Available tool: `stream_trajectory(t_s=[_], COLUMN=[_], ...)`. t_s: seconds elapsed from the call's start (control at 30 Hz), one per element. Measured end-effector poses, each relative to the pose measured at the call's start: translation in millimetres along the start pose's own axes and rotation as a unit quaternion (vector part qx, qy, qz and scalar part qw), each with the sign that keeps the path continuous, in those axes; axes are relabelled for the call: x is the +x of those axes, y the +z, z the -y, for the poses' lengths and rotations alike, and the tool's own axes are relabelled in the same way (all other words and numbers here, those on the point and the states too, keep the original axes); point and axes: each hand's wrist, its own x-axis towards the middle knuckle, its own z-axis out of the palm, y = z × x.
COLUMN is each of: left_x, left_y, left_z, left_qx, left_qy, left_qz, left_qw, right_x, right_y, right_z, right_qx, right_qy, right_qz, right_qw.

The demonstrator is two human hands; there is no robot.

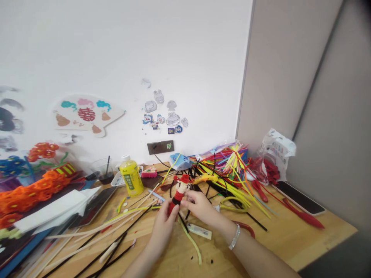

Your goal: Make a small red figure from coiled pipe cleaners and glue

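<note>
A small pipe-cleaner doll (pixel 182 184), with a red top on its head, a pale face, a red body and a black band, is held upright over the table. My left hand (pixel 165 218) is closed around its lower red part, the thumb in front. My right hand (pixel 199 206), with a silvery bracelet on the wrist, has bent fingers pinched against the doll's right side. Its fingertips are partly hidden, so any small piece between them cannot be made out. Just below the hands lie a small white tube (pixel 199 231) and a pale yellow-green pipe cleaner (pixel 193 243).
Loose pipe cleaners (pixel 116 220) spread to the left, near a yellow bottle (pixel 131 178). A colourful pipe-cleaner bundle (pixel 234 162), yellow-handled scissors (pixel 234 204) and a phone (pixel 300 197) lie to the right. Orange fuzzy flowers (pixel 37 191) stand at far left; a white wall rises behind.
</note>
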Motion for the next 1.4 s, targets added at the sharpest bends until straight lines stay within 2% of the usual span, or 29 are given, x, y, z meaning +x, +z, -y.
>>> stream_trajectory(t_s=[0.13,0.27,0.4,0.47,0.53,0.6,0.63,0.7,0.77,0.83,0.9,0.93,1.0,1.07,1.1,1.13,1.17,1.23,1.3,1.33,1.4], left_x=[3.7,3.7,3.0,2.6,1.4,-1.3,-2.9,-5.4,-4.6,1.0,9.4,13.2,17.4,15.9,13.4,10.2,6.8,1.2,-0.2,1.3,7.7], left_y=[-8.3,-14.4,-17.3,-18.2,-18.8,-18.5,-18.1,-17.5,-18.6,-22.6,-29.0,-32.1,-36.3,-36.0,-34.4,-32.2,-29.9,-26.4,-25.9,-26.8,-30.6], left_z=[10.8,10.6,0.8,-3.4,-5.2,-4.7,-3.7,-0.9,2.8,6.7,10.1,11.1,11.3,8.7,6.7,4.7,2.9,1.7,4.8,7.7,14.9], left_qx=[0.124,0.173,0.213,0.212,0.209,0.204,0.2,0.184,0.161,0.14,0.147,0.162,0.19,0.201,0.201,0.205,0.209,0.218,0.206,0.205,0.206], left_qy=[0.063,0.094,0.157,0.174,0.179,0.181,0.18,0.169,0.145,0.119,0.108,0.112,0.13,0.147,0.153,0.16,0.166,0.183,0.188,0.191,0.183], left_qz=[-0.057,-0.046,-0.01,-0.005,0.013,0.037,0.042,0.014,-0.06,-0.139,-0.167,-0.156,-0.101,-0.04,-0.013,0.013,0.03,0.043,-0.013,-0.033,-0.097], left_qw=[0.989,0.979,0.964,0.962,0.961,0.961,0.962,0.968,0.974,0.973,0.969,0.968,0.968,0.968,0.967,0.966,0.963,0.958,0.96,0.959,0.957], right_x=[-3.7,-10.0,-12.7,-8.2,3.1,21.9,33.1,53.5,61.6,50.9,24.5,8.9,-16.8,-21.9,-14.0,0.2,18.7,58.3,85.4,90.5,83.0], right_y=[1.2,1.9,-8.9,-17.4,-26.8,-37.6,-43.5,-55.4,-62.9,-61.9,-53.1,-47.4,-37.6,-33.8,-35.1,-38.9,-45.0,-61.7,-78.8,-85.3,-93.1], right_z=[7.9,15.8,35.6,54.6,77.1,95.5,100.3,97.3,78.5,52.6,32.5,28.6,38.3,68.1,86.1,102.6,115.5,125.2,112.4,99.1,63.7], right_qx=[-0.07,-0.177,-0.347,-0.418,-0.482,-0.503,-0.488,-0.419,-0.339,-0.333,-0.329,-0.334,-0.399,-0.463,-0.479,-0.475,-0.459,-0.397,-0.323,-0.318,-0.316], right_qy=[-0.02,-0.052,-0.143,-0.156,-0.148,-0.15,-0.162,-0.175,-0.131,-0.113,-0.111,-0.12,-0.155,-0.218,-0.249,-0.259,-0.259,-0.215,-0.121,-0.102,-0.087], right_qz=[-0.008,0.002,0.008,0.018,0.065,0.116,0.141,0.183,0.156,0.128,0.156,0.178,0.211,0.231,0.231,0.222,0.189,0.093,0.002,-0.018,-0.032], right_qw=[0.997,0.983,0.927,0.895,0.861,0.843,0.846,0.872,0.918,0.927,0.925,0.918,0.879,0.828,0.81,0.811,0.828,0.888,0.939,0.943,0.944])
